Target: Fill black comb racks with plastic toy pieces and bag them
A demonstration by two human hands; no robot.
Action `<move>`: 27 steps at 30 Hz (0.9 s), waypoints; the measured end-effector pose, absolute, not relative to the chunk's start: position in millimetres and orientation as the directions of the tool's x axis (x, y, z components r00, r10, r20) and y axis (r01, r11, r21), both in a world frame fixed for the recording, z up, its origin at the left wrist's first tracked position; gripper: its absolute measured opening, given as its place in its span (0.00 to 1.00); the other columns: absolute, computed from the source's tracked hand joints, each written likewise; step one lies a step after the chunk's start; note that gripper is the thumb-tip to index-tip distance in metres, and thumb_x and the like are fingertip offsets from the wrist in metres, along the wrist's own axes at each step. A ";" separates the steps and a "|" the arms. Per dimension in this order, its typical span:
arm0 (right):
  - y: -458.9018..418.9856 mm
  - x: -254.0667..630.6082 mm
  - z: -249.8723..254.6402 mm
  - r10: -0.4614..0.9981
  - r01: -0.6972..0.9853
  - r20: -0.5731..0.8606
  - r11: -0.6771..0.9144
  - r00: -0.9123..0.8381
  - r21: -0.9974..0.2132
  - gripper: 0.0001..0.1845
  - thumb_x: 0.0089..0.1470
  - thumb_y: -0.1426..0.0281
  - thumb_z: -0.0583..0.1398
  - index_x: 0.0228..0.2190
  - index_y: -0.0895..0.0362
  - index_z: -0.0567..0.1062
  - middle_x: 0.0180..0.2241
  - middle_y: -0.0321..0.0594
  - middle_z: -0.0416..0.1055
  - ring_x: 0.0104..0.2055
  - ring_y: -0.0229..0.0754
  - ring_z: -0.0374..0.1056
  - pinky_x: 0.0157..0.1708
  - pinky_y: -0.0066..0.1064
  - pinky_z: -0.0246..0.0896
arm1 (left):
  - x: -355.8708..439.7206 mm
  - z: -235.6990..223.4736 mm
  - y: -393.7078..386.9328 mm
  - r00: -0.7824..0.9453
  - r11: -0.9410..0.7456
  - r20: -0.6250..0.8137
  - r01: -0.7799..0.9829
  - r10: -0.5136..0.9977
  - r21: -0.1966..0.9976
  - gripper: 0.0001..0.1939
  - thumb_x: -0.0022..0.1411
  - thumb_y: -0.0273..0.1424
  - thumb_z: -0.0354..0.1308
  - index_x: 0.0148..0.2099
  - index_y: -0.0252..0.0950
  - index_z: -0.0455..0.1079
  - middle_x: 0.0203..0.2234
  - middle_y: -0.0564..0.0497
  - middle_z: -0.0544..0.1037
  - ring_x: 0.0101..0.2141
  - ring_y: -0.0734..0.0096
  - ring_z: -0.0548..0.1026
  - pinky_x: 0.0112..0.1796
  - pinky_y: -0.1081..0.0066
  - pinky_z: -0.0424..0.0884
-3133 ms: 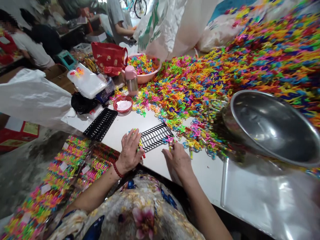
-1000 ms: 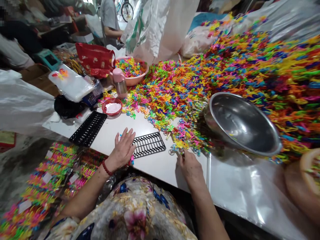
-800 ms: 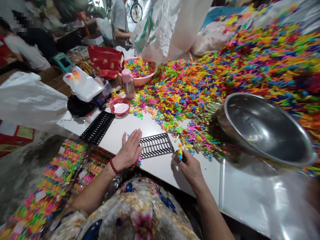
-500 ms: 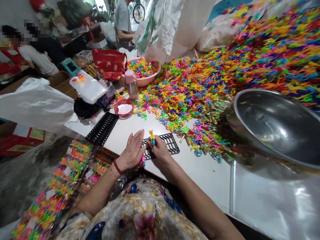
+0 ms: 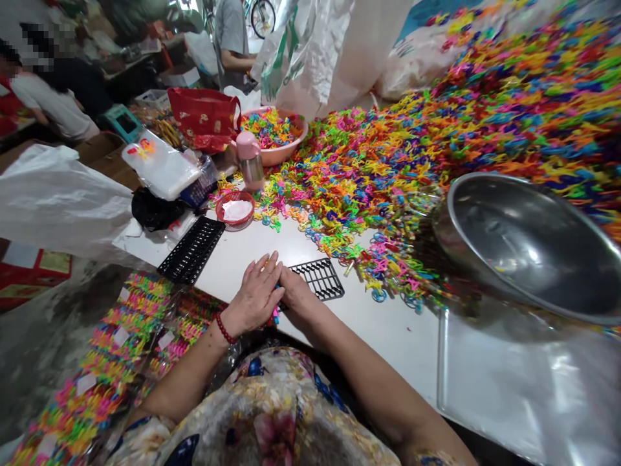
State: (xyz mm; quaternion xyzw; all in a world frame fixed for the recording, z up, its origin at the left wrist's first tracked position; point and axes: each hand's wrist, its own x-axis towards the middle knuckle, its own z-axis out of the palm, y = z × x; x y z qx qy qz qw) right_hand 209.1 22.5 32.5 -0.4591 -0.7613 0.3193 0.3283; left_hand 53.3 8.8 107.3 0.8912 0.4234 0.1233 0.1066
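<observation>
My left hand (image 5: 258,292), with a red bead bracelet at the wrist, lies palm down with its fingers stretched out over the left end of a black slotted plastic tray (image 5: 334,294). Against it rests my right hand (image 5: 297,291), fingertips mostly hidden behind the left. A sliver of blue shows between the hands, from the small yellow-and-blue plastic toy in my right fingers. Below my left palm a pink-and-blue plastic toy (image 5: 276,315) sticks out; whether the hand grips it is hidden.
Loose colourful plastic toys (image 5: 349,188) are heaped behind and right, beside a steel bowl (image 5: 533,246). More black trays (image 5: 191,249), a red basket (image 5: 235,223), a pink-lidded flask (image 5: 251,165) and an orange basin (image 5: 286,152) stand left. Bagged toys (image 5: 116,343) lie below left. Several people are beyond.
My right hand has moved left with the yellow-and-blue toy, from over the tray to against my left hand. The view has shifted slightly.
</observation>
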 end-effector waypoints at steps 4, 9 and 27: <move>22.7 210.9 34.1 0.908 0.511 0.221 0.387 -0.356 -0.768 0.12 0.59 0.73 0.55 0.46 0.56 0.69 0.40 0.43 0.72 0.40 0.43 0.67 0.42 0.33 0.63 | 57.2 109.3 6.3 0.591 -0.604 0.129 0.767 0.796 0.217 0.26 0.71 0.36 0.42 0.68 0.36 0.54 0.69 0.43 0.52 0.68 0.54 0.48 0.64 0.44 0.40; 13.5 267.8 46.9 0.971 0.797 0.238 0.158 -0.018 -0.583 0.06 0.61 0.69 0.55 0.38 0.57 0.70 0.36 0.44 0.70 0.37 0.45 0.66 0.38 0.33 0.61 | 55.0 112.4 5.1 0.601 -0.613 0.125 0.761 0.789 0.213 0.25 0.72 0.37 0.41 0.69 0.39 0.54 0.68 0.45 0.55 0.68 0.56 0.46 0.64 0.42 0.34; 8.5 262.1 52.5 0.988 0.480 0.075 0.002 0.133 -0.877 0.11 0.58 0.61 0.55 0.32 0.55 0.71 0.28 0.37 0.72 0.29 0.42 0.66 0.33 0.31 0.61 | 53.7 110.8 14.4 0.633 -0.650 0.155 0.717 0.759 0.254 0.31 0.73 0.34 0.38 0.73 0.33 0.34 0.68 0.40 0.53 0.69 0.62 0.48 0.65 0.51 0.31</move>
